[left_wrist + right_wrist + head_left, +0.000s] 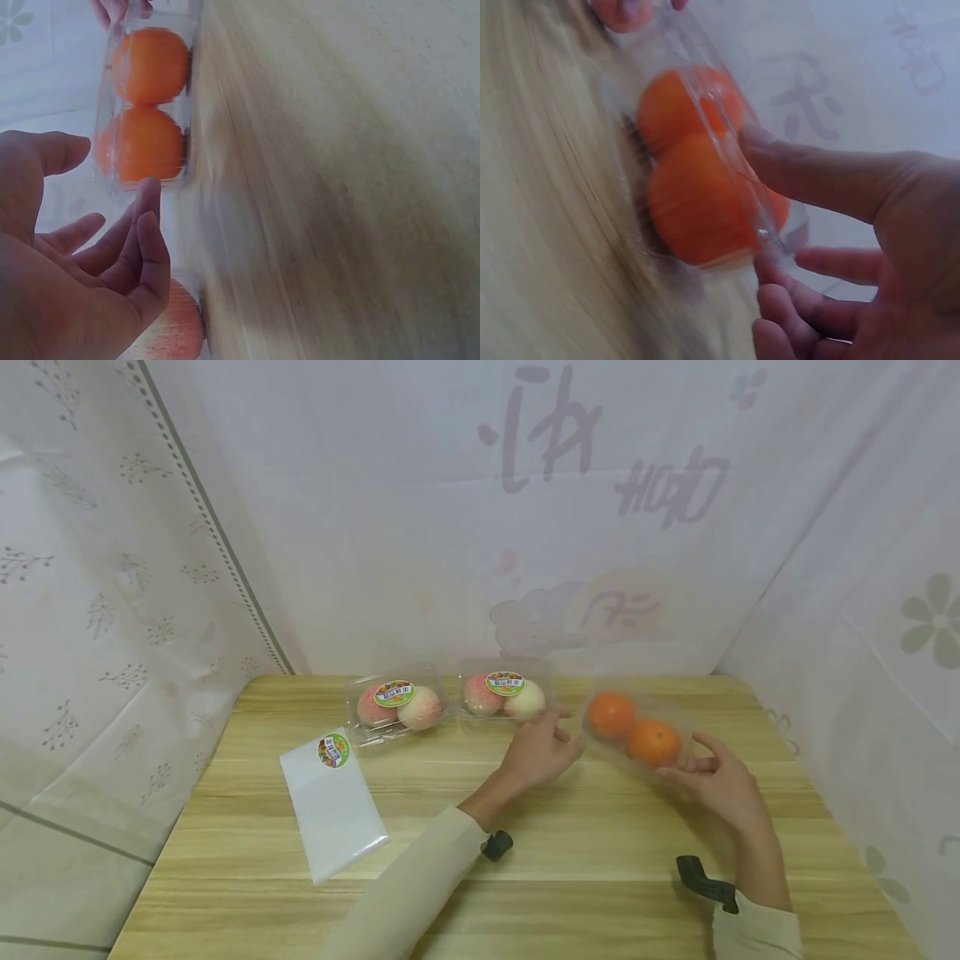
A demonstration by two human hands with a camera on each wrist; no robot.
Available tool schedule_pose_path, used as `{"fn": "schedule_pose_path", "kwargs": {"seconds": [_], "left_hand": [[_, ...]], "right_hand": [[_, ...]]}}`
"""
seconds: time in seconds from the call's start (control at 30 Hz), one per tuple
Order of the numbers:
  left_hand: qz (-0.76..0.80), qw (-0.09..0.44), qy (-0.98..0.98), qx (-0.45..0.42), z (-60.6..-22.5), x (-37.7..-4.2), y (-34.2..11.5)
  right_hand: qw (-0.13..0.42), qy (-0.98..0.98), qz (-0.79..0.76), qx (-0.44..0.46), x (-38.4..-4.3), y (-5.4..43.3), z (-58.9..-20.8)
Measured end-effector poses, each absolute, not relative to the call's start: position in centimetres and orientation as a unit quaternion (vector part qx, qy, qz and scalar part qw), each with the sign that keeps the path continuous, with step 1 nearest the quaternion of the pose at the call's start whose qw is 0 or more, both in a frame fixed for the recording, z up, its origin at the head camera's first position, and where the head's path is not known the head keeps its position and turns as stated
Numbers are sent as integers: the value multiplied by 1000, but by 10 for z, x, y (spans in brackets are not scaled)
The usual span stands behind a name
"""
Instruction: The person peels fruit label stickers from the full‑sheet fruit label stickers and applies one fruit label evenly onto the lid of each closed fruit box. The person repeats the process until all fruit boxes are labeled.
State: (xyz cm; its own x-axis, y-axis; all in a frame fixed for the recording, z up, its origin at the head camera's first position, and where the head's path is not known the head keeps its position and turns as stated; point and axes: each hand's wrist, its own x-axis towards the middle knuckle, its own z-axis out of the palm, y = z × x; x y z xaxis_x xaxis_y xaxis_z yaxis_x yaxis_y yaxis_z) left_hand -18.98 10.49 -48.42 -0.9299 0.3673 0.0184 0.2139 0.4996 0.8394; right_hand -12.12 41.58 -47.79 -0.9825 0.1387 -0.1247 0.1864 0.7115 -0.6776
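Observation:
My right hand [723, 785] pinches the near right corner of a clear plastic fruit box [705, 97] between thumb and fingers. Two oranges [654, 743] lie in this box, which is blurred in the head view. My left hand [542, 750] holds nothing, its fingers loosely bent. In the left wrist view it is close to the box's other end, with a gap at the thumb; whether a fingertip touches cannot be told. Just behind the left hand stands a second clear box with two peaches [483, 693] and a round label [506, 683] on its lid.
Another labelled clear box of peaches [377, 706] stands farther left along the back of the wooden table [570, 852]. A white sheet [333, 810] with a round sticker [333, 750] lies at the front left. Printed cloth [390, 527] hangs behind the table.

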Motion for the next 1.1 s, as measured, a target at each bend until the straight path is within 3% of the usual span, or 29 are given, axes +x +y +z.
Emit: {"fn": "schedule_pose_path", "kwargs": {"seconds": [0.5, 1.1], "left_hand": [[470, 87, 842, 250, -497, -192, 91], [475, 183, 818, 267, -490, -179, 78]], "right_hand": [[85, 868, -490, 11, -114, 415, -474], [153, 851, -499, -57, -104, 418, -467]]}}
